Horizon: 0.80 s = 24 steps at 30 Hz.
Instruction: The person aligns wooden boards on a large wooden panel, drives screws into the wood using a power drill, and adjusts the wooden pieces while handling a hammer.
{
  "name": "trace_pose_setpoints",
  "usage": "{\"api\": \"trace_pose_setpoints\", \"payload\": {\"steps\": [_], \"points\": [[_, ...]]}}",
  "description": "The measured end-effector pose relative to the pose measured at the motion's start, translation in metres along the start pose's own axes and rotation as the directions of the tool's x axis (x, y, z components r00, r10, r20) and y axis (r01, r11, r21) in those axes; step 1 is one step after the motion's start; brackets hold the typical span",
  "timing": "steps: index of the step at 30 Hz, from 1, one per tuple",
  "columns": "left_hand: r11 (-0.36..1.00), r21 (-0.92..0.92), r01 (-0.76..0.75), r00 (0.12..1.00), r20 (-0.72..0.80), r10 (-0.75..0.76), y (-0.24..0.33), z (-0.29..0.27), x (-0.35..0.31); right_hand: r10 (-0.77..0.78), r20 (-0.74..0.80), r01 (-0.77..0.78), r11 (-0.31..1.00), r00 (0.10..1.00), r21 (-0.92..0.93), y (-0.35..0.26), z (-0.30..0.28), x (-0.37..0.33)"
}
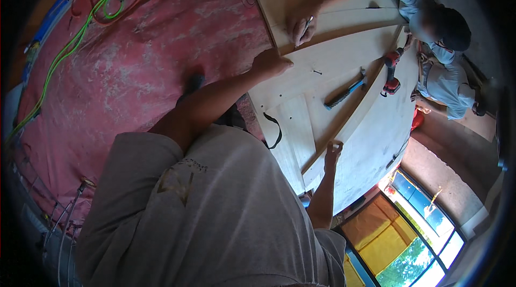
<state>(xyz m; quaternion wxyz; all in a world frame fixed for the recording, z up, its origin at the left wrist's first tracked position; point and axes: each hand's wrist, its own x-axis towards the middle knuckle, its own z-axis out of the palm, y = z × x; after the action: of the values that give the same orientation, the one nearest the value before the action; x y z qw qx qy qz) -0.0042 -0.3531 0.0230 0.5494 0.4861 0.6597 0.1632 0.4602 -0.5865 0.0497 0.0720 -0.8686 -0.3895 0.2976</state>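
My left hand (271,65) is closed on the near end of a long wooden strip (352,31) lying across a pale plywood sheet (295,85). Lower right, my right hand (334,153) has its fingers bent around the edge of a second wooden strip (357,117), which runs away toward the far side. Just beyond my left hand, a co-worker's hand (302,29) holds a pen-like marker (307,24) against the first strip. Between the two strips lie a claw hammer (346,92) with a blue and black handle and a small dark screw or nail (317,72).
A red cordless drill (392,72) rests by the far end of the second strip. A black strap (275,131) loops over the sheet's near edge. Two co-workers lean in at the far right. Green cord (67,48) trails over the red floor covering (161,34) at left.
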Motion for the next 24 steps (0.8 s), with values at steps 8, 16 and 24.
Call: {"api": "trace_pose_setpoints", "payload": {"steps": [8, 16, 24], "points": [[0.999, -0.010, -0.037, 0.999, -0.035, 0.036, 0.001, 0.002, -0.002, 0.010, -0.034, -0.012, 0.999, 0.999, -0.042, 0.006, -0.001, 0.002], [0.998, -0.014, -0.056, 0.997, -0.045, 0.055, -0.005, 0.004, 0.002, -0.070, -0.060, 0.065, 0.994, 0.996, -0.084, -0.010, 0.002, -0.004], [0.999, 0.020, -0.037, 0.999, 0.008, 0.037, 0.002, -0.002, -0.003, 0.008, -0.013, -0.009, 0.999, 1.000, -0.036, -0.010, -0.002, -0.006]]}}
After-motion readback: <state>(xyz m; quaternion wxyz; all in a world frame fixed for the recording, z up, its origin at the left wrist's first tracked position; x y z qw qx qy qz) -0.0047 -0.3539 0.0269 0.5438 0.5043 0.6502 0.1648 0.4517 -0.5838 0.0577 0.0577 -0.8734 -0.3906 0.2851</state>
